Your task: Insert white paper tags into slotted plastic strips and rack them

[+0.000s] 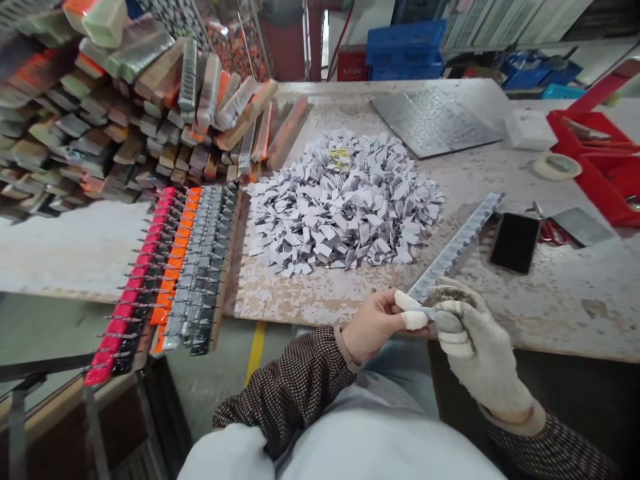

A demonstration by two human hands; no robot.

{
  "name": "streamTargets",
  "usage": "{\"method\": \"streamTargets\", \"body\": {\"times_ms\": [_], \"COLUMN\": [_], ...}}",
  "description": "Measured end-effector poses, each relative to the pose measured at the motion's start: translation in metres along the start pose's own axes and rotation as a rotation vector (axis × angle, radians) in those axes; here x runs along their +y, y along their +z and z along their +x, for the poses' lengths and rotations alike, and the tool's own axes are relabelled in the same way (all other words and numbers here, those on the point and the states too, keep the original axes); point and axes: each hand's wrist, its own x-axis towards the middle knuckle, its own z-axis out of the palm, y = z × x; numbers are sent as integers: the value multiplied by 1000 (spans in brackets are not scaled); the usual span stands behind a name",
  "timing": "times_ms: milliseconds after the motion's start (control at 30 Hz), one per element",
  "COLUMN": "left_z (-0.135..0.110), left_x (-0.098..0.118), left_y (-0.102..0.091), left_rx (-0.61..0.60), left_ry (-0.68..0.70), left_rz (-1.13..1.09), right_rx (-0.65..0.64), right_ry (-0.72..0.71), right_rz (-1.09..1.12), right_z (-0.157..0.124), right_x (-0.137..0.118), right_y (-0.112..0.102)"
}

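Note:
My left hand point(377, 325), bare with white tape on the fingertips, pinches the near end of a long silvery strip point(457, 245). My right hand point(473, 340), in a white knit glove, is curled around that same end from the right. The strip slants up and to the right over the worn table point(560, 293). Both hands hover at the table's front edge, just in front of a big heap of small white paper tags point(345, 203).
A tall stack of bundled strips point(125, 113) fills the left. Red, orange and silver rows lie on a rack point(180, 267). A black phone point(515, 241), scissors point(547, 230), tape roll point(555, 167), metal plate point(433, 120) and red bins point(600, 160) are at the right.

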Motion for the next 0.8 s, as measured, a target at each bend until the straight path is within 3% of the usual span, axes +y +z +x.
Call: {"method": "streamTargets", "body": {"times_ms": [100,200,267,333,500,800], "left_z": [-6,-16,-20,-22,-12,-8], "left_x": [-8,-18,-25,-31,-43,-54], "left_y": [-17,-32,-37,-37,-38,-45], "left_rx": [40,180,176,137,145,160], "left_ry": [132,329,376,359,322,431], "left_rz": [299,910,1274,1499,1706,1754], "right_rx": [21,-8,-78,-125,-163,-252], "right_ry": [-153,-437,-651,-768,-824,-775], "right_rz": [-338,-700,-936,-1069,-1175,-1098], "right_z": [-1,-1,2,7,19,15], "right_x": [-1,2,5,5,-3,-11], "right_y": [-5,-10,-12,-15,-15,-2]}}
